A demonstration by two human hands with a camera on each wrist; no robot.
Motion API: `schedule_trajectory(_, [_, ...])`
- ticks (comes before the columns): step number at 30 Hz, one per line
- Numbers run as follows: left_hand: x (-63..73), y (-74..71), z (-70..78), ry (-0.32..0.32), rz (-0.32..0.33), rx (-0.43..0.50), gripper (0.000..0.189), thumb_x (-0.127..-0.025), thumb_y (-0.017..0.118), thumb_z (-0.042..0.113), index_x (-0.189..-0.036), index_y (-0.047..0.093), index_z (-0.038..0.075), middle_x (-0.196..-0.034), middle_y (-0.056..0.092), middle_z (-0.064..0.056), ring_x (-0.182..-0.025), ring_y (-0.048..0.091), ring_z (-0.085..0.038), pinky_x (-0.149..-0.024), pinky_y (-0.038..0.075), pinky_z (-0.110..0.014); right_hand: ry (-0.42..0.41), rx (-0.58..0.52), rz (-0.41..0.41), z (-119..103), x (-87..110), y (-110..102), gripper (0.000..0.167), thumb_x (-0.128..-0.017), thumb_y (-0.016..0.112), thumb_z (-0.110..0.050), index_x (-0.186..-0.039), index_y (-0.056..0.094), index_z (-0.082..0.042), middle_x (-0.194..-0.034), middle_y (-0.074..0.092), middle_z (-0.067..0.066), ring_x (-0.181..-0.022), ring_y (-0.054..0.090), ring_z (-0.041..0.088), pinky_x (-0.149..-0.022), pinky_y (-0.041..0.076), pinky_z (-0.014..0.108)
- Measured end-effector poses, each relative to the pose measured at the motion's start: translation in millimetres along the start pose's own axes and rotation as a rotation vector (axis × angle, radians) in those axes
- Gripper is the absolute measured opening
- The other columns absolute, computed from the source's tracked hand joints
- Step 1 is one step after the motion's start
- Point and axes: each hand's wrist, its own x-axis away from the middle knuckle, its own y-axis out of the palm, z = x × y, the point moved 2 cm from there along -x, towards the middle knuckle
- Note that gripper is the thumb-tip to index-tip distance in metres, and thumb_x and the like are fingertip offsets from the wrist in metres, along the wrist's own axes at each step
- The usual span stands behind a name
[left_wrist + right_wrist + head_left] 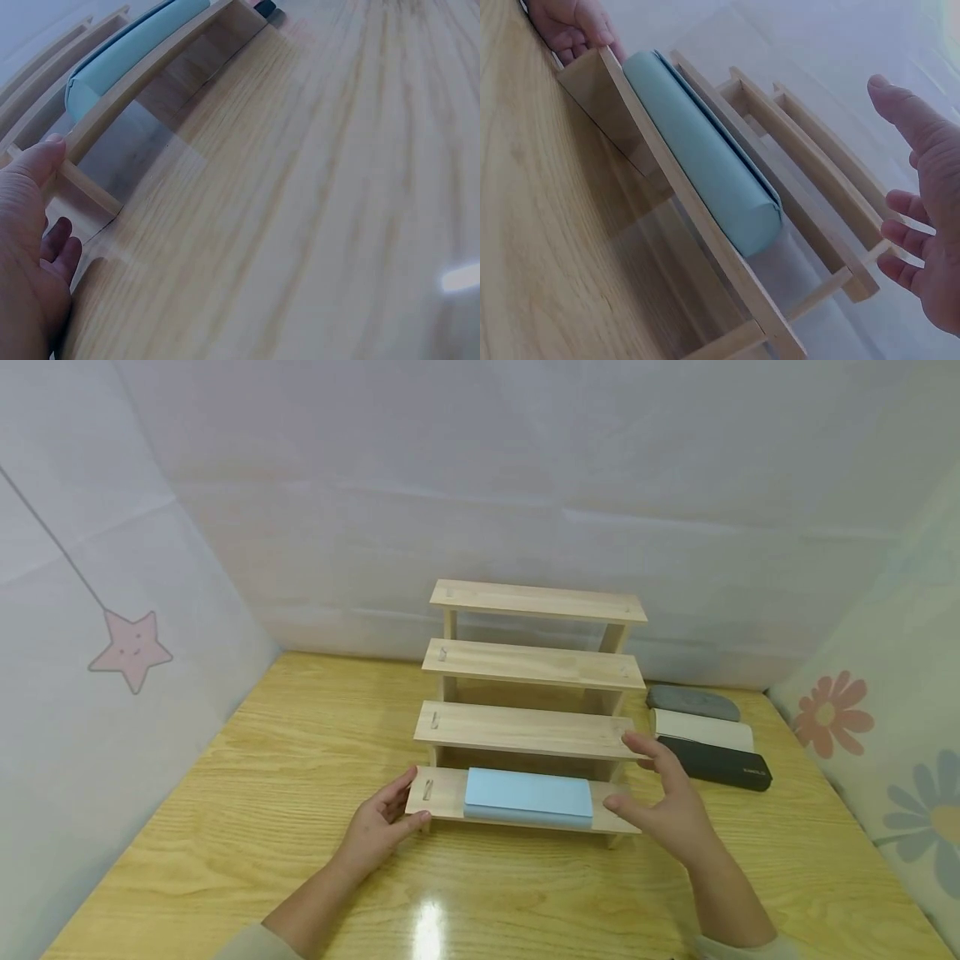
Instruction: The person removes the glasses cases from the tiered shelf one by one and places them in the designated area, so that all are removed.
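A light blue glasses case (528,793) lies lengthwise on the lowest step of a four-tier wooden display shelf (525,731). My left hand (381,820) grips the left end of that lowest step, thumb at the front edge; in the left wrist view the thumb (46,156) presses the board's edge, with other fingers below it. Around the right end my right hand (667,806) holds nothing, thumb and fingers spread apart. From the right wrist, the case (701,154) shows its rounded end and folded flap, and the right hand (930,202) is apart from it.
Right of the shelf, a grey case (692,702), a cream case (703,730) and a black case (716,764) with small lettering lie side by side on the wooden table (300,760). Pale cloth walls (525,468) enclose the back and sides.
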Motion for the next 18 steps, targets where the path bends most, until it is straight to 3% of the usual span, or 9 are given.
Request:
schedule_trajectory(4, [0.3, 0.4, 0.5, -0.003, 0.001, 0.003, 0.073, -0.087, 0.075, 0.016, -0.149, 0.038, 0.003, -0.157, 0.034, -0.015, -0.142, 0.035, -0.035, -0.113, 0.034, -0.047, 0.062, 0.006, -0.062, -1, -0.1, 8, 0.076, -0.076, 0.081, -0.003, -0.143, 0.044, -0.006, -0.148, 0.044, 0.014, -0.126, 0.04, 0.014, -0.099, 0.038, 0.053])
schedule_trajectory(6, [0.3, 0.4, 0.4, -0.002, 0.001, 0.001, 0.074, -0.087, 0.075, 0.016, -0.149, 0.038, 0.003, -0.157, 0.034, -0.015, -0.142, 0.035, -0.036, -0.113, 0.034, -0.048, 0.098, 0.008, -0.096, -1, -0.3, 12, 0.076, -0.077, 0.082, -0.008, -0.143, 0.044, -0.007, -0.148, 0.044, 0.014, -0.124, 0.04, 0.024, -0.097, 0.037, 0.061])
schedule_trajectory(9, [-0.1, 0.3, 0.1, -0.008, 0.006, 0.004, 0.074, -0.087, 0.075, 0.016, -0.149, 0.038, 0.003, -0.157, 0.034, -0.015, -0.142, 0.036, -0.035, -0.113, 0.035, -0.047, 0.104, 0.012, -0.13, -3, -1.0, 17, 0.076, -0.077, 0.083, -0.011, -0.143, 0.044, -0.007, -0.146, 0.047, 0.013, -0.125, 0.042, 0.027, -0.097, 0.039, 0.06])
schedule_trajectory(14, [-0.9, -0.3, -1.6, -0.015, 0.006, 0.008, 0.074, -0.086, 0.076, 0.016, -0.149, 0.038, 0.003, -0.157, 0.034, -0.014, -0.141, 0.037, -0.035, -0.113, 0.036, -0.045, 0.08, 0.044, -0.158, -4, -2.4, 26, 0.073, -0.076, 0.084, -0.016, -0.14, 0.049, -0.011, -0.143, 0.053, 0.009, -0.13, 0.043, 0.011, -0.104, 0.039, 0.059])
schedule_trajectory(18, [-1.1, -0.6, -1.6, -0.016, 0.001, 0.015, 0.075, -0.086, 0.076, 0.016, -0.149, 0.038, 0.003, -0.157, 0.034, -0.014, -0.142, 0.037, -0.034, -0.113, 0.036, -0.044, 0.064, 0.074, -0.176, -2, -2.7, 33, 0.07, -0.076, 0.085, -0.019, -0.137, 0.053, -0.014, -0.14, 0.055, 0.006, -0.129, 0.044, 0.01, -0.105, 0.04, 0.06])
